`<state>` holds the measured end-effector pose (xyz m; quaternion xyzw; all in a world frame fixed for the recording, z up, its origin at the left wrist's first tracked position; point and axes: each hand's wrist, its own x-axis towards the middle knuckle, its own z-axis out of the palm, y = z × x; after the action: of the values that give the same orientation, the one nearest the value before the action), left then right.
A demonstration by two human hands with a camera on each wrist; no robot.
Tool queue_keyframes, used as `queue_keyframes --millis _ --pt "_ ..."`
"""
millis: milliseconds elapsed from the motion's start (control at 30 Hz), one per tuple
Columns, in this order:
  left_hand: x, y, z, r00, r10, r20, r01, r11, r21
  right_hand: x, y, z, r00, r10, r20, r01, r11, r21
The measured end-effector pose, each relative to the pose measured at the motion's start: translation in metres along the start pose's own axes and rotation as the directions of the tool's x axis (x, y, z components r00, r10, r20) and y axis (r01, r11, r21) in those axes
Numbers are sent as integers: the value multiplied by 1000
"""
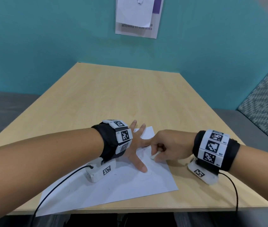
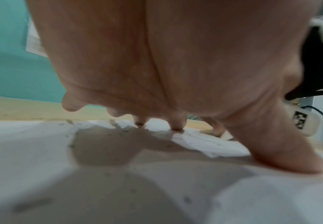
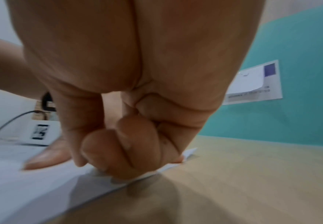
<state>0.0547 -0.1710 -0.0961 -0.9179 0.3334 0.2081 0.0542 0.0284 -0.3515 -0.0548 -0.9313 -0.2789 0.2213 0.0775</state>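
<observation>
A white sheet of paper (image 1: 121, 185) with faint pencil marks lies at the near edge of the table. My left hand (image 1: 137, 145) presses flat on it with fingers spread, and the thumb (image 2: 281, 151) is pushed down on the sheet. My right hand (image 1: 158, 153) is curled, its fingertips down on the sheet just right of the left hand, and it pinches a small white eraser (image 1: 154, 156). In the right wrist view the curled fingers (image 3: 128, 148) hide the eraser. Grey crumbs (image 2: 122, 131) are scattered over the paper (image 2: 32, 151).
The light wooden table (image 1: 113, 95) runs back to a teal wall with a paper notice (image 1: 138, 18) on it. Grey bench seats (image 1: 7, 108) flank the table, and a patterned cushion (image 1: 264, 102) stands on the right. Black cables (image 1: 56, 185) trail from both wrist cameras.
</observation>
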Motion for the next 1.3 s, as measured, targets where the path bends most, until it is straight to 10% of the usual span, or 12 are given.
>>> queue_keyframes --millis 1300 --pt "-26 6 -8 997 19 73 -26 995 101 3 2 2 992 73 -106 -78 996 -43"
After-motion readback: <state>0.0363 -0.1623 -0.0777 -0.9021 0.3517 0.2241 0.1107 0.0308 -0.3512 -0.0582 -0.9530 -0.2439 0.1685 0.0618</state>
